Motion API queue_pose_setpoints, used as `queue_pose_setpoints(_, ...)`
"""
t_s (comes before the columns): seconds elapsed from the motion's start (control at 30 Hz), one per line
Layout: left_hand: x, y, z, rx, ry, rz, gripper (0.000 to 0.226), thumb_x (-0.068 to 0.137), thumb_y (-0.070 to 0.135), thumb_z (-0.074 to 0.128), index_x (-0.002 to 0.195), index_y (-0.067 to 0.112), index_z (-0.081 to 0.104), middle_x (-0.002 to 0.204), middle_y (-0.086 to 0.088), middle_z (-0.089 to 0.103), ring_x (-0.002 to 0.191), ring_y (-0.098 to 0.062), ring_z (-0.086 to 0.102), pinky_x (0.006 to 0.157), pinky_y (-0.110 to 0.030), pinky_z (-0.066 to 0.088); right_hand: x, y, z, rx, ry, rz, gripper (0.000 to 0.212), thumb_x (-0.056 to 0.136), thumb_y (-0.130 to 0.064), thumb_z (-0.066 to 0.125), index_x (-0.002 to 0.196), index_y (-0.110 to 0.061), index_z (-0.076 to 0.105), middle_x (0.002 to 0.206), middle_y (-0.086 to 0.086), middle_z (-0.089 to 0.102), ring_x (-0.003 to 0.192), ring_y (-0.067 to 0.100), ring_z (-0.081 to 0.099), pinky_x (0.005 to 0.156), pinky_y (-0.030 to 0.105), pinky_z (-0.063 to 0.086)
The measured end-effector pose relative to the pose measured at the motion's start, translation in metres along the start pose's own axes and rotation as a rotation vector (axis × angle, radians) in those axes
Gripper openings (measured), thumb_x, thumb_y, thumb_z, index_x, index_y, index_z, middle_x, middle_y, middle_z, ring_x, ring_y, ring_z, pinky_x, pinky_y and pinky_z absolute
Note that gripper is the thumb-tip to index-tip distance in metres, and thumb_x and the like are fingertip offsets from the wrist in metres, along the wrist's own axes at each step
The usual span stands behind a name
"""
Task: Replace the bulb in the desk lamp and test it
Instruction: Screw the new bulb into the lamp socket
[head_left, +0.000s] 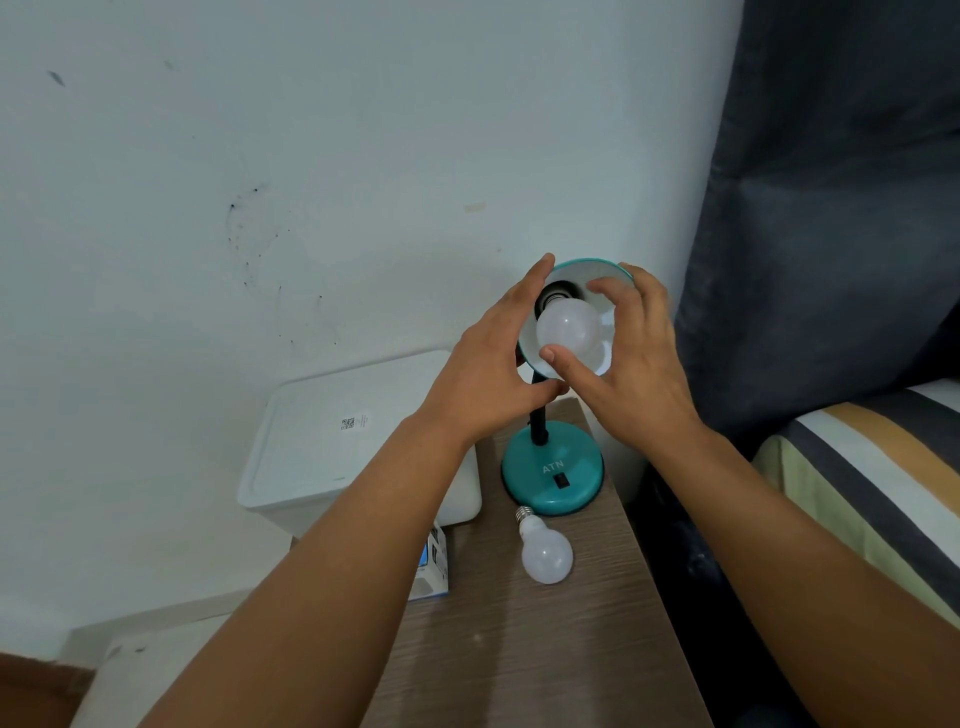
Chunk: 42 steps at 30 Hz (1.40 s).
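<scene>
the wooden table (571, 649) carries my teal desk lamp (552, 470), its shade (576, 270) tipped toward me. my left hand (488, 374) cups the shade's rim, steadying it. my right hand (631, 358) grips the white bulb (569, 327) seated in the socket. a second bulb (545, 553) lies on the table just before the base.

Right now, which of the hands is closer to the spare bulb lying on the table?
The left, narrowly. The left hand grips the lamp shade above and slightly left of the spare bulb; the right hand is above and further right, around the bulb in the lamp.
</scene>
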<state>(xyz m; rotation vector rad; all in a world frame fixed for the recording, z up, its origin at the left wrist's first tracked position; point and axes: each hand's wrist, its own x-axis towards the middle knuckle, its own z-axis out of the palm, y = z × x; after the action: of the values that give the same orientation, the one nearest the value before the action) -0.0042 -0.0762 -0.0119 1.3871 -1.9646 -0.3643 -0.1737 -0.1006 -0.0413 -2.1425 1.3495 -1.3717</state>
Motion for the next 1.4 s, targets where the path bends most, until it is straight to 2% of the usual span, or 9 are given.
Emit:
queue_pose_setpoints(0.13, 0.000, -0.002, -0.001, -0.001, -0.001, -0.004, 0.110, 0.080, 0.028, 0.086, 0.161, 0.041, 0.013, 0.156, 0.011, 0.045, 0.134, -0.010, 0.053, 0.105, -0.039, 0.053, -0.001, 0.000, 0.000, -0.005, 0.005, -0.004, 0.058, 0.083, -0.059, 0.062, 0.132, -0.032, 0.048, 0.153, 0.005, 0.026, 0.133, 0.027, 0.038, 0.103, 0.043, 0.043)
queue_pose_setpoints(0.27, 0.000, -0.001, 0.001, 0.006, -0.006, -0.008, 0.112, 0.078, 0.026, 0.087, 0.160, 0.043, 0.012, 0.156, 0.010, 0.045, 0.135, -0.012, 0.052, 0.105, -0.039, 0.053, 0.004, -0.004, 0.001, -0.009, 0.053, 0.087, 0.062, 0.081, -0.059, 0.066, 0.124, -0.019, 0.049, 0.142, 0.005, 0.037, 0.123, 0.023, 0.046, 0.097, 0.041, 0.049)
queue_pose_setpoints(0.43, 0.000, -0.002, 0.000, -0.007, -0.005, -0.012, 0.112, 0.077, 0.026, 0.087, 0.160, 0.043, 0.013, 0.156, 0.010, 0.045, 0.135, -0.012, 0.052, 0.106, -0.040, 0.052, 0.003, -0.003, 0.001, 0.014, 0.046, 0.013, 0.064, 0.083, -0.063, 0.058, 0.134, -0.026, 0.045, 0.144, 0.006, 0.037, 0.126, 0.024, 0.045, 0.099, 0.043, 0.048)
queue_pose_setpoints(0.7, 0.000, -0.001, 0.000, -0.018, -0.010, -0.025, 0.113, 0.076, 0.022, 0.087, 0.160, 0.044, 0.014, 0.153, 0.009, 0.047, 0.132, -0.012, 0.054, 0.101, -0.037, 0.055, 0.010, -0.006, 0.001, -0.062, 0.082, 0.110, 0.058, 0.085, -0.063, 0.057, 0.118, -0.016, 0.050, 0.130, 0.004, 0.044, 0.110, 0.022, 0.052, 0.086, 0.044, 0.053)
queue_pose_setpoints(0.8, -0.001, 0.000, 0.000, -0.014, -0.004, -0.024, 0.113, 0.076, 0.023, 0.088, 0.160, 0.043, 0.015, 0.153, 0.009, 0.047, 0.131, -0.012, 0.054, 0.099, -0.035, 0.056, 0.007, -0.005, 0.001, -0.029, 0.098, 0.046, 0.056, 0.089, -0.061, 0.052, 0.128, -0.021, 0.046, 0.133, 0.004, 0.045, 0.112, 0.022, 0.052, 0.087, 0.047, 0.053)
queue_pose_setpoints(0.93, -0.002, -0.001, 0.000, -0.015, 0.001, -0.020, 0.114, 0.076, 0.022, 0.088, 0.160, 0.043, 0.014, 0.152, 0.010, 0.047, 0.129, -0.010, 0.053, 0.099, -0.033, 0.056, 0.005, -0.003, 0.002, -0.002, 0.091, 0.022, 0.040, 0.094, -0.056, 0.050, 0.122, -0.028, 0.052, 0.141, 0.007, 0.044, 0.118, 0.025, 0.053, 0.087, 0.050, 0.054)
queue_pose_setpoints(1.17, -0.002, 0.001, 0.000, -0.026, -0.006, -0.023, 0.113, 0.077, 0.022, 0.088, 0.160, 0.044, 0.015, 0.155, 0.014, 0.044, 0.132, -0.007, 0.052, 0.098, -0.026, 0.055, 0.001, 0.000, -0.001, -0.085, 0.018, 0.022, 0.047, 0.091, -0.062, 0.050, 0.126, -0.030, 0.057, 0.164, 0.007, 0.015, 0.139, 0.032, 0.039, 0.100, 0.045, 0.046)
queue_pose_setpoints(1.27, -0.002, 0.002, 0.000, -0.019, -0.002, -0.016, 0.111, 0.078, 0.026, 0.087, 0.160, 0.043, 0.014, 0.159, 0.016, 0.040, 0.137, -0.006, 0.047, 0.104, -0.031, 0.052, -0.004, 0.002, -0.003, -0.079, -0.018, -0.005, 0.056, 0.087, -0.065, 0.050, 0.133, -0.033, 0.054, 0.166, 0.005, 0.004, 0.142, 0.033, 0.035, 0.104, 0.048, 0.045)
queue_pose_setpoints(1.4, -0.003, 0.000, -0.001, -0.031, 0.004, -0.018, 0.111, 0.077, 0.029, 0.087, 0.160, 0.043, 0.014, 0.159, 0.015, 0.039, 0.140, -0.009, 0.046, 0.108, -0.041, 0.051, -0.007, 0.007, -0.011, -0.044, -0.141, -0.081, 0.067, 0.080, -0.054, 0.060, 0.144, -0.040, 0.042, 0.166, 0.000, -0.010, 0.148, 0.028, 0.021, 0.110, 0.036, 0.033)
